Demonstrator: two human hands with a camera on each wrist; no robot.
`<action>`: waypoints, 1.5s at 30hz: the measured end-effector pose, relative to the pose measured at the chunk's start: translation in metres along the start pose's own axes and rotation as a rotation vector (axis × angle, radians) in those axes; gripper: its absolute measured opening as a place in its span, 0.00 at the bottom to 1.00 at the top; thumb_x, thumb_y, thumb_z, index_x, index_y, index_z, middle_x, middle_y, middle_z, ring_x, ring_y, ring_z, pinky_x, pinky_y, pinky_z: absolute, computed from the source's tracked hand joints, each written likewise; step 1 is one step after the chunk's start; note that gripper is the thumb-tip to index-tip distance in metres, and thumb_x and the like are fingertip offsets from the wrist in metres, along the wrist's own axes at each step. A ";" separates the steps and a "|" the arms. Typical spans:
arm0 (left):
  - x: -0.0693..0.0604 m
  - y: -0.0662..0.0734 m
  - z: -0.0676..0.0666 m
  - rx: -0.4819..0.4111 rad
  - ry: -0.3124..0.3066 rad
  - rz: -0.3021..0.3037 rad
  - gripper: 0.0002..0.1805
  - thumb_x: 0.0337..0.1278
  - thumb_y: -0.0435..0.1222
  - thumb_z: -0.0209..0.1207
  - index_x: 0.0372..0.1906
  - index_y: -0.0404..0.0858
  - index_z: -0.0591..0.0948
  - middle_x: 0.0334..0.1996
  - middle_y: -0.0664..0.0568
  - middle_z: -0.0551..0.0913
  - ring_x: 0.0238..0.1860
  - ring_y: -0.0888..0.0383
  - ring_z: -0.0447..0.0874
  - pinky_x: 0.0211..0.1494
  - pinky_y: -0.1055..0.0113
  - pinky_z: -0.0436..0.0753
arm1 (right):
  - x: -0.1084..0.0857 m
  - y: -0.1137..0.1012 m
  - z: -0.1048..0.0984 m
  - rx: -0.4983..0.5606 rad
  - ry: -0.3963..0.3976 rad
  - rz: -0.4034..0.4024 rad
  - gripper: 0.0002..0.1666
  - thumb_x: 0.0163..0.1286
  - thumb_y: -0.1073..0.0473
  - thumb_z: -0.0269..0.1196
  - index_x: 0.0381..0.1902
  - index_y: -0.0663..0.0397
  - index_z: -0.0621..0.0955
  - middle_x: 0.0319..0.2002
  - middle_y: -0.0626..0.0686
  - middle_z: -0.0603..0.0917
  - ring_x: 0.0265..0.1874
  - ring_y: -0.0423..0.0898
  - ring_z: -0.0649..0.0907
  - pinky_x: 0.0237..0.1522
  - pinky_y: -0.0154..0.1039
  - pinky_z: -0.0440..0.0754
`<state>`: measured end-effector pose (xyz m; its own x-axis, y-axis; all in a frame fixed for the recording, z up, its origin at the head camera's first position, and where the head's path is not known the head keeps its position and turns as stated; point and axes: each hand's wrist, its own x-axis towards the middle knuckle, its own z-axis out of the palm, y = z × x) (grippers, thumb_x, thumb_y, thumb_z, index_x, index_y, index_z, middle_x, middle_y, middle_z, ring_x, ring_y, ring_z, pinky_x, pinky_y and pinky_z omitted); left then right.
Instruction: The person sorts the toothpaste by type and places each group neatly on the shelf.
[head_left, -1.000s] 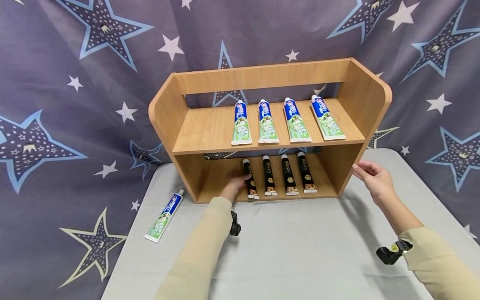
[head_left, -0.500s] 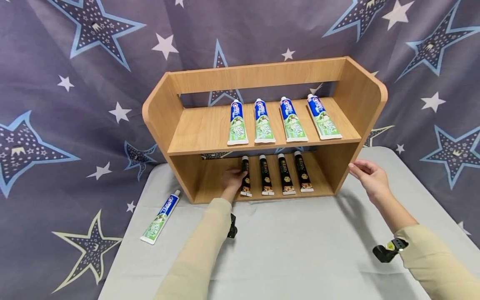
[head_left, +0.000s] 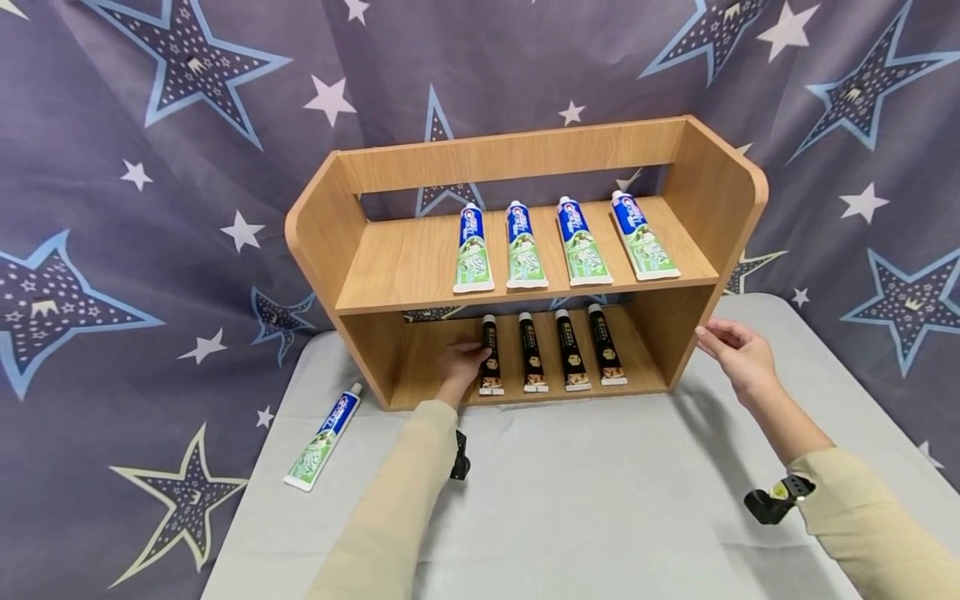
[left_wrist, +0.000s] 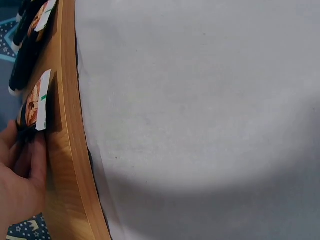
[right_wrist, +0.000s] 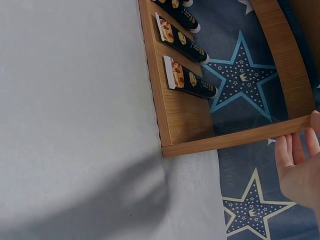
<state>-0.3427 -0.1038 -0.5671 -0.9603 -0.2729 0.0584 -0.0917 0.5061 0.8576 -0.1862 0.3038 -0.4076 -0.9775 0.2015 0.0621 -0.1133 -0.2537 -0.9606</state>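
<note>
My left hand (head_left: pixel 459 364) is inside the lower level of a wooden shelf (head_left: pixel 525 302), its thumb and fingers pinching the leftmost black toothpaste tube (head_left: pixel 491 367) from its left side. That tube lies flat, cap to the back. In the left wrist view, its white crimped end (left_wrist: pixel 44 102) faces the shelf's front edge, while my fingers (left_wrist: pixel 38 160) partly hide the body. On the other side, my right hand (head_left: pixel 742 358) grips the front edge of the right side panel (right_wrist: pixel 240 136), thumb on the edge and fingers against the outer face.
Several more black tubes (head_left: pixel 573 358) lie in a row to the right of the pinched one. Several blue-and-green Crest toothpaste tubes (head_left: pixel 581 250) line the upper level. Another Crest tube (head_left: pixel 322 442) lies on the grey cloth (head_left: pixel 600 500) left of the shelf. A starry curtain (head_left: pixel 187 250) hangs behind.
The leftmost black tube has turned from slanted to nearly straight, its crimped end shifting left. My left hand has moved slightly left with it. The right hand keeps its place on the panel.
</note>
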 end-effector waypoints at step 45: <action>-0.116 0.048 -0.126 -0.016 -0.253 0.028 0.19 0.52 0.36 0.66 0.47 0.29 0.82 0.43 0.38 0.87 0.43 0.47 0.87 0.42 0.67 0.87 | 0.002 0.003 -0.006 -0.059 -0.024 -0.020 0.09 0.61 0.66 0.66 0.31 0.44 0.83 0.29 0.38 0.85 0.31 0.30 0.85 0.39 0.23 0.84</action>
<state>-0.2029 -0.1509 -0.4682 -0.9980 -0.0441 -0.0457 -0.0616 0.4967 0.8658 -0.1876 0.3089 -0.4122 -0.9792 0.1830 0.0876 -0.1231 -0.1930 -0.9734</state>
